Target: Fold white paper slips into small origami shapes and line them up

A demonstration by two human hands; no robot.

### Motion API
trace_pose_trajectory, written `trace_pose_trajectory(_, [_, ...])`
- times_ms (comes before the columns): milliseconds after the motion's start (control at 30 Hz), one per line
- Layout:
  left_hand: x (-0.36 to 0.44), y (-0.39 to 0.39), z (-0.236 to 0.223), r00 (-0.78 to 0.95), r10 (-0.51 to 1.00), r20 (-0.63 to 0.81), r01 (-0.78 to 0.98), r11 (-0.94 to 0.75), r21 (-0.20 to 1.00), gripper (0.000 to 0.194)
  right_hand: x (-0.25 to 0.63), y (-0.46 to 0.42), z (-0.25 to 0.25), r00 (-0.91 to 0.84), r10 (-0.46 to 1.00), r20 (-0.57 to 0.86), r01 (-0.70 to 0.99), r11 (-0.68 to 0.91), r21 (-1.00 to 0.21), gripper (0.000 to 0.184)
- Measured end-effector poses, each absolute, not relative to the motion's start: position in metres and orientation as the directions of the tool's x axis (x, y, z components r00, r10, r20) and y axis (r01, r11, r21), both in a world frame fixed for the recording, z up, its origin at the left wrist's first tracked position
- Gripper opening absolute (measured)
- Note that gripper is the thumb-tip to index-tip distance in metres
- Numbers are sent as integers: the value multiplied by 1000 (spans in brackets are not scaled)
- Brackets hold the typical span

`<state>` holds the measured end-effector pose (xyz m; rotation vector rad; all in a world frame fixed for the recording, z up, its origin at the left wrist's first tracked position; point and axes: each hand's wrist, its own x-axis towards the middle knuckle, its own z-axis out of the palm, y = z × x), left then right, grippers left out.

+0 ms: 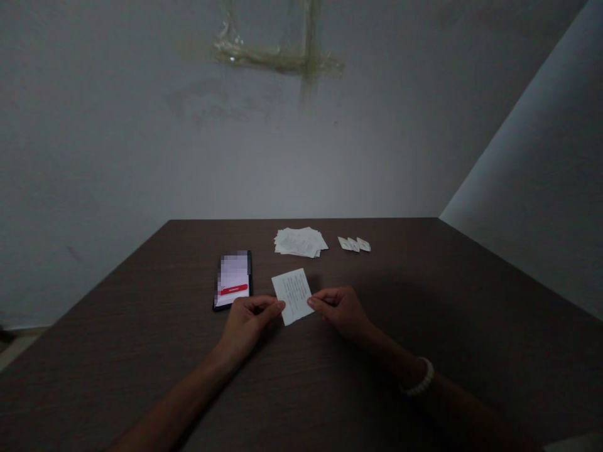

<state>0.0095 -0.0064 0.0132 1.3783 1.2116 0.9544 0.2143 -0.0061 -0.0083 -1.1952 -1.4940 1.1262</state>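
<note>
A small white sheet of paper (293, 295) with lines of print is held slightly tilted over the table, between my two hands. My left hand (249, 319) pinches its left edge between thumb and fingers. At the opposite edge, my right hand (340, 309) grips it the same way. The print is too small to read. Just beyond my left hand lies a phone (233, 279), its screen lit with a red bar and its upper part pixelated.
Farther back on the dark brown table (141, 314) sits a loose pile of white papers (300, 242). To its right, a few small folded papers (354, 244) overlap in a row. A grey wall (301, 157) borders the far edge, and another stands at the right.
</note>
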Motion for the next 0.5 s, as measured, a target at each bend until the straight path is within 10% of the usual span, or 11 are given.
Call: trace_pose_trajectory(500, [8,-6,13,147,989,-24,212,-8,977,30,212,-6,-7,-133,987,91,181,114,-977,21])
